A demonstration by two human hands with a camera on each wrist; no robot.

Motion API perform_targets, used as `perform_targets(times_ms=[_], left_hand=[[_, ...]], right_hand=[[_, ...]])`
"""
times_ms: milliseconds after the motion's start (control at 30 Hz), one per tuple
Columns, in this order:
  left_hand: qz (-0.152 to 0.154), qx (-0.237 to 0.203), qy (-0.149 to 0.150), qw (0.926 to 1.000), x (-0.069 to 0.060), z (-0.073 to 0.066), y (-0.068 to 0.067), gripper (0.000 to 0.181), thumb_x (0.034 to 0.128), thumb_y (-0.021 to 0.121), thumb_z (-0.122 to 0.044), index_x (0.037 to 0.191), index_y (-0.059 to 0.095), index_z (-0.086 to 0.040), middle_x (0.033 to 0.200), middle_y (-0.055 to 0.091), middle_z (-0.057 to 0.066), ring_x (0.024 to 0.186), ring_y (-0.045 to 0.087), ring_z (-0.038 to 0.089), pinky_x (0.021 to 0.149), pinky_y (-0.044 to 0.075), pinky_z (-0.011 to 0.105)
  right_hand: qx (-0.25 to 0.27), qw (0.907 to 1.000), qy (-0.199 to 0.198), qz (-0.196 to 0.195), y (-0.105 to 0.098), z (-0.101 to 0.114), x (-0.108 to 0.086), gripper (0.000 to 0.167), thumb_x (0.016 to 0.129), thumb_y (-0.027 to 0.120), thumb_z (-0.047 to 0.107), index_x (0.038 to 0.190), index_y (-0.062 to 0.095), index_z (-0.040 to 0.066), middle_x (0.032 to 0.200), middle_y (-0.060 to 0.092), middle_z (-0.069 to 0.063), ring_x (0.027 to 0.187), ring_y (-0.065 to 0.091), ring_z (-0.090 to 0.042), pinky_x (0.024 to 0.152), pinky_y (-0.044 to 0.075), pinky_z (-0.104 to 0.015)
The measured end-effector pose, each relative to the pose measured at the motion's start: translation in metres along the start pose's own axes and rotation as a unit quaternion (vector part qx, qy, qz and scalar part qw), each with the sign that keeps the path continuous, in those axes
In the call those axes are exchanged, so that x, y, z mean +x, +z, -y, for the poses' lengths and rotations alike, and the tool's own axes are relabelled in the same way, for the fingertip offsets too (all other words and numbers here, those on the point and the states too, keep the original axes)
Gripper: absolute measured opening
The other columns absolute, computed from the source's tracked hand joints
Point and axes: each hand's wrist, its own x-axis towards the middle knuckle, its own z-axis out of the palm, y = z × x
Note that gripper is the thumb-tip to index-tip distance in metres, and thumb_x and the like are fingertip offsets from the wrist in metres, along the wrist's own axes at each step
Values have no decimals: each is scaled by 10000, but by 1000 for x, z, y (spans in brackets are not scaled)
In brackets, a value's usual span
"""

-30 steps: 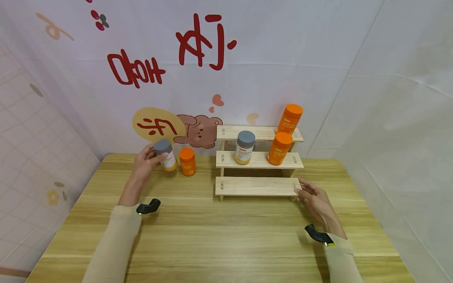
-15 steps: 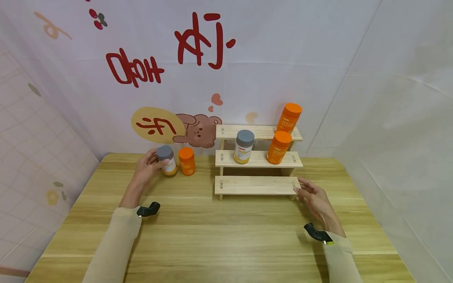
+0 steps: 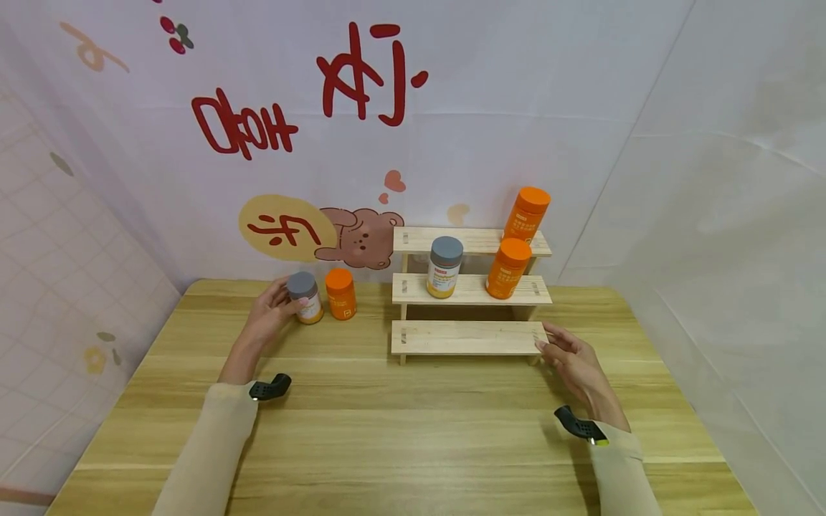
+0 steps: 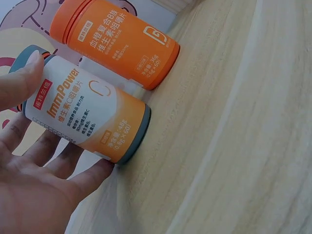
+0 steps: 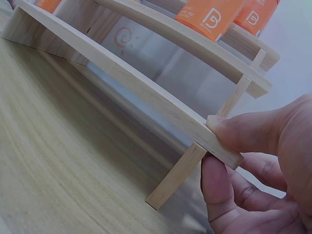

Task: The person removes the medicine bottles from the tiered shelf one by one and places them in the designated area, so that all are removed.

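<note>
My left hand point(image 3: 269, 315) holds a grey-lidded vitamin bottle point(image 3: 307, 304) at the table's back left. In the left wrist view, the thumb lies near the lid of this white-and-orange bottle point(image 4: 83, 109) and the fingers reach along its other side. Its base appears to touch the table. Just right of it stands an orange vitamin bottle point(image 3: 341, 294), upright. My right hand point(image 3: 576, 365) pinches the right end of the lowest step of a three-step wooden display rack point(image 3: 470, 338). In the right wrist view, thumb and fingers clasp that board point(image 5: 161, 100) from above and below.
On the middle step stand another grey-lidded bottle point(image 3: 445, 268) and an orange bottle point(image 3: 509, 269). One more orange bottle point(image 3: 527, 213) is on the top step at the right. A printed cloth backdrop point(image 3: 490, 129) rises behind the wooden table point(image 3: 413, 430).
The left hand has lowered the grey-lidded bottle from a tilted position to upright beside the orange bottle, slightly nearer the front. The right hand stays on the rack.
</note>
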Motion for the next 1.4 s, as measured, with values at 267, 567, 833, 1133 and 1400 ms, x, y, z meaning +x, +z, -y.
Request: perform_targets(times_ms=[267, 567, 833, 1133, 1400], left_hand=[[167, 36, -92, 9998, 0, 1, -2, 726, 1020, 654, -195, 1626, 263, -110, 1667, 294, 198, 1534, 300, 343, 1256, 291, 538], [223, 108, -56, 9997, -5, -7, -7, 729, 1015, 662, -293, 1636, 284, -232, 1661, 313, 182, 1489, 356, 269, 1219, 372, 394], [101, 67, 256, 9996, -12, -24, -10, 659, 1024, 640, -332, 1610, 347, -255, 1639, 364, 159, 1410, 411, 149, 1214, 338, 432], [-150, -365, 656, 9971, -19, -45, -5, 625, 1017, 653, -321, 1577, 395, -223, 1559, 458, 55, 1470, 366, 200, 1289, 211, 500], [-118, -654, 919, 9935, -21, -59, 0, 640, 1021, 649, -281, 1587, 381, -148, 1569, 452, 91, 1412, 414, 96, 1286, 234, 418]], right_hand=[[-45, 10000, 31, -9, -1, -2, 1, 750, 991, 701, 271, 1615, 318, 109, 1298, 510, 69, 1057, 588, -17, 882, 544, -194], [-73, 10000, 26, -21, -1, 0, 0, 763, 991, 702, 274, 1620, 305, 102, 1306, 508, 63, 1061, 586, -10, 891, 538, -193], [-131, 9999, 64, -22, 0, 0, 0, 755, 991, 702, 287, 1620, 315, 127, 1490, 383, -58, 1091, 572, -8, 902, 542, -192], [-145, 9999, 73, -11, -1, -1, 0, 771, 983, 710, 308, 1621, 314, 132, 1470, 386, -36, 1088, 564, -8, 903, 543, -195], [-50, 10000, -11, 11, -1, -1, 0, 756, 995, 697, 256, 1620, 302, 101, 1254, 528, 77, 1044, 592, -22, 886, 548, -202]])
